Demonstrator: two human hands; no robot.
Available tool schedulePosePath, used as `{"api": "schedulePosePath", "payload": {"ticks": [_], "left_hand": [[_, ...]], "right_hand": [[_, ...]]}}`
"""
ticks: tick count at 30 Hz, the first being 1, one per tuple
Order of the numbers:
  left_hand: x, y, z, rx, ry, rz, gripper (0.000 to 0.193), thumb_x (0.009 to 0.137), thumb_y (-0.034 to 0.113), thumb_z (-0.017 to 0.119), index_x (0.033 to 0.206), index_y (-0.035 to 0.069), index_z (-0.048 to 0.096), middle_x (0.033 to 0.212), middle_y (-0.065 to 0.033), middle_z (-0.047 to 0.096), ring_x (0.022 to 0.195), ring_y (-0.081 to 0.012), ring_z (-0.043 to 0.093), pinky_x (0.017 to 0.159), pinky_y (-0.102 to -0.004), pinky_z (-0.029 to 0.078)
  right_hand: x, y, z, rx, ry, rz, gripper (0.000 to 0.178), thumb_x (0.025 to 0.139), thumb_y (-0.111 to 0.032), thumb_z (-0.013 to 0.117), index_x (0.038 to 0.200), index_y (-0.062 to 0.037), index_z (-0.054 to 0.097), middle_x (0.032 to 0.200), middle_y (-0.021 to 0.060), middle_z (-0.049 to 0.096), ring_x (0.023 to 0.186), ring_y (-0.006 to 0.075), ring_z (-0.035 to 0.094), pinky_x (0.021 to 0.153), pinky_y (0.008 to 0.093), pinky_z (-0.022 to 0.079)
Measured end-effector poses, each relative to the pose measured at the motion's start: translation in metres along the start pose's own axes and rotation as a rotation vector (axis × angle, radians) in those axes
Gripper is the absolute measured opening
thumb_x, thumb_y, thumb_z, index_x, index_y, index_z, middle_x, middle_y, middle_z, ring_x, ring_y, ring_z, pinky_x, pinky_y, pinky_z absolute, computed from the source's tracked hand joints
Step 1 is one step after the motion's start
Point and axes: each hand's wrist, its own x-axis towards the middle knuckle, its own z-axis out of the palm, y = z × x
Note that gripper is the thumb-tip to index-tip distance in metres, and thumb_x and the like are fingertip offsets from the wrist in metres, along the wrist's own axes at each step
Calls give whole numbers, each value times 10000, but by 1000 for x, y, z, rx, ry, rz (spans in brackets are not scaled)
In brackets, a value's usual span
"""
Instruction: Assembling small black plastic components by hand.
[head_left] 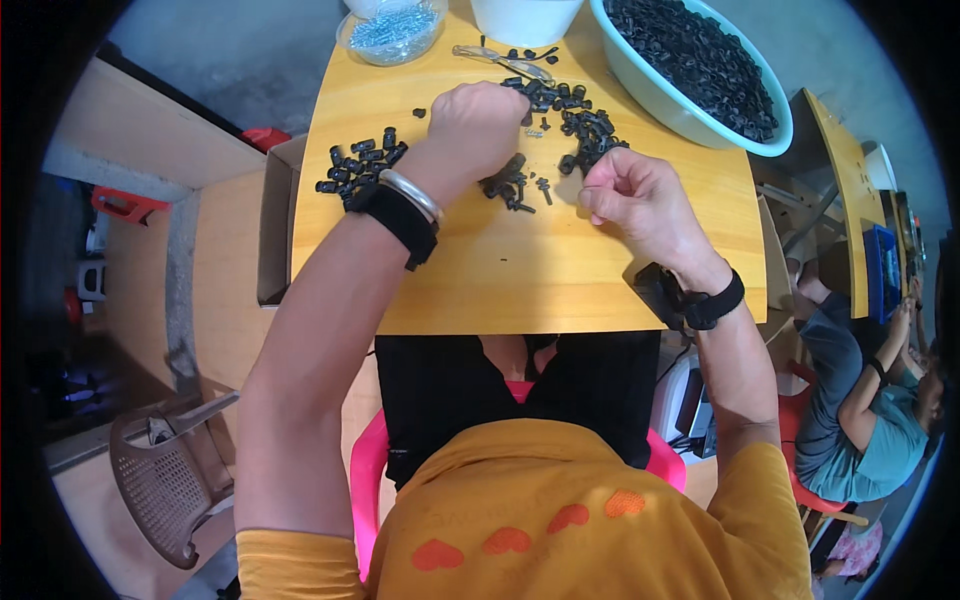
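My left hand (pixel 478 130) is curled above the middle of the yellow table, its back up; its fingers are mostly hidden. It is beside a heap of small black plastic parts (pixel 545 95), which look like cord-lock pieces. Thumb and fingertips of my right hand (pixel 640 200) are pinched together just right of the heap; whatever they hold is too small to make out. Between the hands lie loose black pegs (pixel 520 190) and a few tiny metal springs (pixel 535 132). Several black barrel-shaped pieces (pixel 360 162) form a separate group left of my left wrist.
A light-blue basin (pixel 690 125) full of black parts stands at the back right of the table (pixel 440 300). At the far edge are a clear tub of springs (pixel 392 35), a white container (pixel 525 20) and scissors-like metal tool (pixel 500 62). Another person (pixel 865 430) sits at the right.
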Motion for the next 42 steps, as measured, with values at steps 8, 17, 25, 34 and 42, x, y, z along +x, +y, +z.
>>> {"api": "schedulePosePath", "payload": {"ticks": [8, 17, 25, 34, 42], "left_hand": [[-1, -12, -3, 57, 6, 42, 68, 713, 99, 571, 774, 73, 589, 720, -106, 591, 704, -286, 582, 622, -377, 463], [-109, 8, -84, -1198, -196, -370, 102, 791, 93, 612, 870, 31, 594, 731, -22, 597, 600, -83, 549, 542, -204, 433], [-141, 28, -38, -1673, -37, -613, 156, 862, 114, 553, 977, 8, 542, 764, -55, 606, 623, -108, 566, 547, -221, 451], [-127, 40, -4, -1741, -48, -587, 161, 876, 99, 523, 996, -8, 522, 768, -92, 597, 626, -128, 570, 554, -229, 458], [-127, 31, -1, -1838, -70, -506, 151, 882, 95, 517, 991, -8, 528, 768, -93, 598, 617, -133, 573, 548, -236, 464]], "right_hand": [[4, 9, 12, -678, 54, -470, 78, 755, -66, 583, 734, -14, 530, 645, 125, 551, 589, 284, 561, 567, 369, 450], [-1, 11, 17, -938, -3, -437, 89, 751, -93, 571, 782, -13, 548, 748, 163, 556, 727, 357, 567, 644, 429, 461], [15, -11, 9, -982, 147, -507, 92, 740, -72, 543, 800, -38, 604, 781, 164, 602, 748, 347, 580, 645, 416, 457], [79, -17, 13, -1164, -14, -410, 94, 717, -84, 605, 797, -38, 622, 752, 106, 616, 777, 292, 552, 714, 373, 439], [92, -6, 17, -1256, -11, -432, 132, 745, -117, 592, 826, -17, 622, 752, 131, 605, 765, 290, 566, 696, 372, 448]]}}
